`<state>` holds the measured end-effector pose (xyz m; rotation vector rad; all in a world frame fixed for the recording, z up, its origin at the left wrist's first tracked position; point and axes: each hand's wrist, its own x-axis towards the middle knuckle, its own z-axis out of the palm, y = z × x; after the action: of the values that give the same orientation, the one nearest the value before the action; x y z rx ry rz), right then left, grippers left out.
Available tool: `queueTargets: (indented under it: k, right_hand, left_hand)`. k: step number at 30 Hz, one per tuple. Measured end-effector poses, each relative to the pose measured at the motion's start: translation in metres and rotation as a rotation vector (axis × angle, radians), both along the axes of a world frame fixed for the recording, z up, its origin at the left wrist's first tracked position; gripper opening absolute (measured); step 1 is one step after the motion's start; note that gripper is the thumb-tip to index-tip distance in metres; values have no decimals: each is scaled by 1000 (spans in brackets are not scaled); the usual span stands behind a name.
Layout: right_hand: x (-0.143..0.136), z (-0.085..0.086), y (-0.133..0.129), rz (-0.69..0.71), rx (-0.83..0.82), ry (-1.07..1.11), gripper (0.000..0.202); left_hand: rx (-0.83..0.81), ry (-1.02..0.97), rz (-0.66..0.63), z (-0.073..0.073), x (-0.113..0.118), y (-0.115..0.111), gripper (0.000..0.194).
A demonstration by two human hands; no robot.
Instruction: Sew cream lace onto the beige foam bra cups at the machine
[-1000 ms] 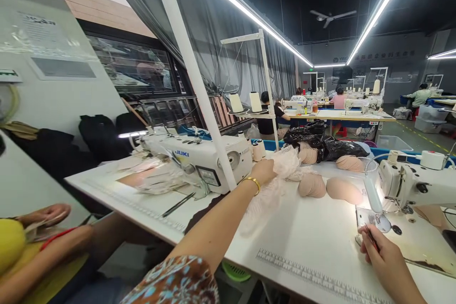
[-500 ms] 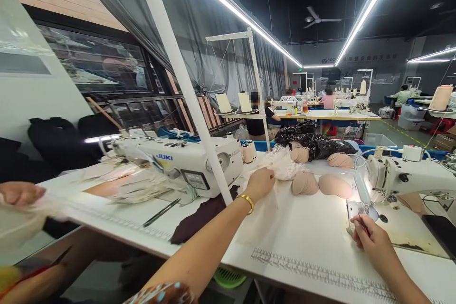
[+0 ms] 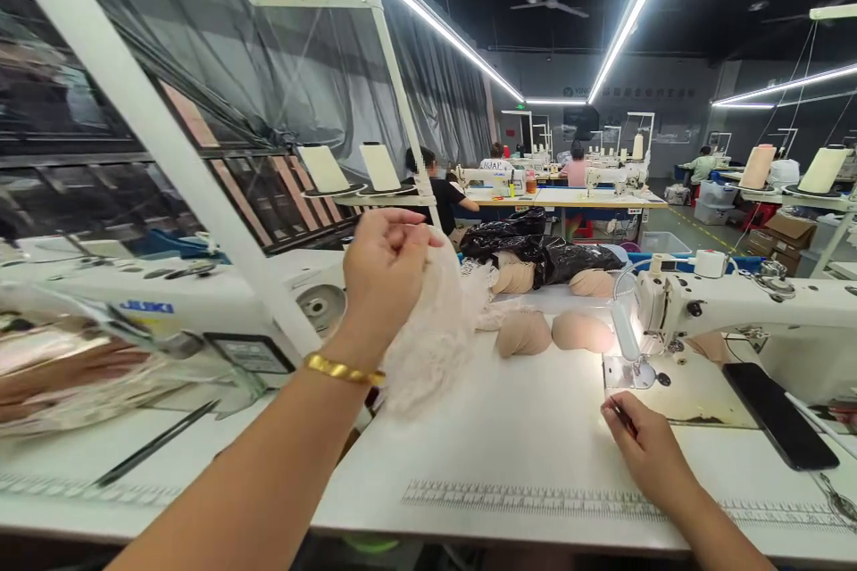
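Observation:
My left hand (image 3: 386, 277), a gold bangle at its wrist, is closed on a piece of sheer cream lace fabric (image 3: 432, 343). The fabric hangs from my fingertips above the white table. Low on the right, my right hand (image 3: 644, 442) is closed on a slim dark tool (image 3: 622, 415), mostly hidden in the fingers. It rests just in front of the sewing machine's needle plate (image 3: 629, 373). Between my hands and farther back lie stacks of beige moulded cups (image 3: 523, 335), with another beige cup stack (image 3: 582, 333) alongside.
A sewing machine (image 3: 750, 308) stands at right, with a black phone (image 3: 780, 415) before it. Another machine (image 3: 153, 303) and a white pole are at left. Black plastic bags (image 3: 515, 236) lie behind the cups. A ruler strip (image 3: 522, 497) runs along the front edge.
My left hand has lifted the lace fabric off the table and drawn it nearer. The view has turned right. My right hand stays near the needle plate, still closed.

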<state>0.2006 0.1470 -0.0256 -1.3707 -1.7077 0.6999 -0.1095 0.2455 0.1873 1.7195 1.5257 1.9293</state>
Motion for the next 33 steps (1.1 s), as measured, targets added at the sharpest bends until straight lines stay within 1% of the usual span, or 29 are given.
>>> queueTargets:
  k: [1,2,3,4,5,6,7,8,9,10,11,13,16,19,21,22,23,24,25,27,28,29,30,31,32,33]
  right_hand:
    - [0,2,-4,-6,1,-4,36]
    - [0,5,-9,-14,3,-4,32]
    - [1,7,-14,-9,4,-9,29]
    - [3,9,-19,2,9,-23,27]
    - [4,11,-23,19,24,-50,25]
    - [6,13,-28,39,56,-90,23]
    - [8,14,-32,58,108,-142,22]
    - [9,15,-35,70,179,-204,21]
    - [11,15,-37,75,264,-275,19]
    - [12,14,-38,73,355,-352,18]
    - [13,13,-38,70,442,-433,17]
    - [13,11,-35,43,583,-582,14]
    - [4,9,-29,-2,712,-696,16]
    - [-5,11,-29,22,736,-703,24]
    - [-2,11,-33,52,698,-702,27]
    - [5,10,-35,52,659,-701,28]
    - [16,7,-37,36,606,-697,27]
    - [30,3,-39,11,542,-697,25]
    - [47,-1,-40,-36,468,-693,24]
    - [84,-10,-40,-115,343,-727,20]
    - [99,-13,-39,-180,301,-756,21]
    - [111,-14,-38,-209,304,-783,22]
    - [118,-13,-36,-230,331,-800,24]
    - [118,-11,-35,-238,372,-798,26]
    - [111,-7,-33,-219,418,-775,28]
    - [100,-3,-33,-183,457,-733,29]
  left_hand:
    - [-28,57,-84,-7,14,-9,19]
    - [-96,112,-181,-19,30,-19,18]
    - [-262,186,-376,-36,45,-28,20]
    - [-434,225,-561,-55,59,-36,23]
    - [-603,218,-721,-76,71,-43,30]
    - [-725,154,-828,-96,81,-49,41]
    - [-828,76,-928,-115,89,-54,51]
    - [-891,-6,-1020,-131,95,-58,58]
    - [-928,-83,-1090,-143,99,-61,63]
    - [-948,-142,-1148,-151,101,-63,66]
    - [-957,-176,-1189,-157,103,-64,68]
    - [-960,-190,-1232,-161,104,-66,70]
    - [-969,-174,-1254,-163,109,-69,74]
    - [-975,-151,-1257,-163,110,-74,81]
    - [-980,-26,-1231,-156,98,-74,83]
    - [-977,78,-1185,-151,88,-72,82]
    - [-964,206,-1112,-145,74,-69,81]
    - [-930,327,-991,-138,57,-64,75]
    - [-857,427,-795,-132,41,-58,65]
    - [-649,566,-374,-124,11,-48,53]
    - [-551,620,-242,-122,1,-45,51]
    - [-476,656,-177,-123,-4,-44,50]
    - [-429,687,-187,-126,-4,-45,49]
    - [-409,716,-264,-131,1,-48,50]
    - [-403,738,-374,-137,10,-53,51]
    - [-405,770,-502,-145,22,-58,54]
